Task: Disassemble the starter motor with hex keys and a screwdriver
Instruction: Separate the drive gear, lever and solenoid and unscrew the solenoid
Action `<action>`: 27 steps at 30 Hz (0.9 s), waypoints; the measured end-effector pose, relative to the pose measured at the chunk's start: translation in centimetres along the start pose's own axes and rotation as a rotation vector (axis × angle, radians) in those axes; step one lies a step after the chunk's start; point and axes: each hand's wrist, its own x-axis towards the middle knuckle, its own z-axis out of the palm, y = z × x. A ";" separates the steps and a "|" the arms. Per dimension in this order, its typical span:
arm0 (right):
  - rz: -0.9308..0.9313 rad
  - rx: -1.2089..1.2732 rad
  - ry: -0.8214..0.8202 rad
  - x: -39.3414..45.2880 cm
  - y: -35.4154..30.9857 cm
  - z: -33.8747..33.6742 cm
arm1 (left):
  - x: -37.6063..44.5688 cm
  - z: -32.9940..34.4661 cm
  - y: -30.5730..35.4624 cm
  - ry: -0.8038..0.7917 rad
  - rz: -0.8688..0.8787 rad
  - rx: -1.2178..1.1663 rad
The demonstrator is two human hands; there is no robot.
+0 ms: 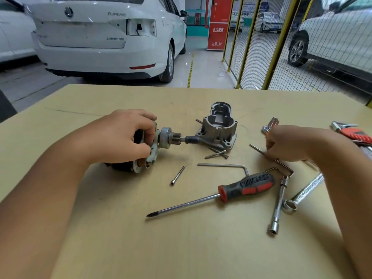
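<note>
Starter motor body (141,152), lying on its side on the tan worktable (120,228) left of centre, with its pinion shaft (177,137) pointing right toward the detached nose housing (218,127). The left hand (124,135) grips the motor body from above, fingers curled round its white end plate. The shaft tip lies just beside the housing flange. 2 long bolts (217,154) lie crossed at the housing's near edge; 1 more bolt (178,175) lies apart, nearer the viewer.

The right hand (289,143) rests on the table's right side, fingers curled and pinching a small hex key (269,156) whose bent end points toward the near side. A bundle of hex keys (270,123) shows behind the hand. A larger hex key (223,165) lies between the two hands, its bend touching the screwdriver (231,192) handle. The screwdriver lies diagonally, tip pointing near-left. A socket wrench (278,204) and a ring spanner (302,194) lie near the right forearm; a red pipe wrench (352,133) sits at the right edge.

Bare tabletop extends across the near half, between the forearms. The far table edge runs behind the housing.
</note>
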 end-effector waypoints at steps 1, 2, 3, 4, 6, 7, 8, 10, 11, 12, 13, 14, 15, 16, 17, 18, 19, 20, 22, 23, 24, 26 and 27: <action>-0.021 -0.054 0.004 0.0 -0.2 0.1 | 0.0 0.0 0.0 0.006 0.004 0.000; -0.032 -0.086 0.007 0.1 -0.3 0.2 | 0.0 0.0 -0.1 0.015 0.011 -0.003; -0.038 -0.102 0.010 0.1 -0.3 0.2 | 0.0 0.0 -0.1 0.022 0.015 -0.008; -0.043 -0.117 0.016 0.1 -0.4 0.2 | 0.0 0.0 -0.2 0.027 0.019 -0.013; -0.045 -0.148 0.026 0.0 -0.2 0.2 | 0.0 0.0 -0.1 0.029 0.023 -0.013; -0.046 -0.161 0.031 0.1 -0.1 0.3 | 0.0 0.0 -0.1 0.029 0.021 -0.012; -0.054 -0.168 0.035 0.1 0.0 0.3 | 0.0 0.0 0.0 0.029 0.017 -0.012; -0.086 -0.146 0.040 -0.1 0.1 0.1 | 0.1 0.0 0.0 0.028 0.020 -0.007; -0.100 -0.111 0.044 -0.3 0.4 -0.2 | 0.1 0.0 -0.1 0.030 0.026 -0.005; -0.119 -0.062 0.040 -0.6 0.7 -0.6 | 0.1 -0.1 -0.1 0.032 0.031 -0.004; -0.144 -0.019 0.021 -1.0 1.1 -0.9 | 0.1 -0.1 -0.2 0.031 0.033 -0.006; -0.170 0.009 -0.009 -1.3 1.3 -1.2 | 0.1 -0.1 -0.1 0.030 0.037 -0.004; -0.195 0.014 -0.047 -1.6 1.3 -1.4 | 0.1 -0.1 -0.1 0.031 0.041 0.000; -0.220 -0.002 -0.088 -1.8 1.1 -1.4 | 0.1 -0.1 -0.1 0.030 0.044 0.001; -0.236 -0.020 -0.116 -1.9 0.7 -1.3 | 0.1 -0.1 -0.1 0.027 0.046 0.000; -0.250 -0.031 -0.125 -1.9 0.3 -1.1 | 0.1 -0.1 -0.1 0.024 0.046 -0.001; -0.264 -0.041 -0.122 -1.8 0.0 -1.0 | 0.1 -0.1 -0.1 0.023 0.045 -0.001; -0.274 -0.052 -0.116 -1.7 -0.2 -0.9 | 0.0 -0.2 0.0 0.021 0.045 -0.001; -0.288 -0.081 -0.107 -1.6 -0.2 -0.8 | -0.1 -0.2 0.1 0.016 0.044 -0.005; -0.295 -0.091 -0.107 -1.5 -0.1 -0.8 | -0.1 -0.2 0.1 0.013 0.042 -0.008; -0.298 -0.097 -0.110 -1.4 0.1 -0.7 | -0.1 -0.2 0.2 0.012 0.039 -0.007; -0.303 -0.107 -0.111 -1.4 0.3 -0.6 | -0.1 -0.2 0.0 0.015 0.045 -0.005; -0.309 -0.106 -0.108 -1.3 0.4 -0.5 | -0.1 -0.2 -0.1 0.020 0.049 -0.001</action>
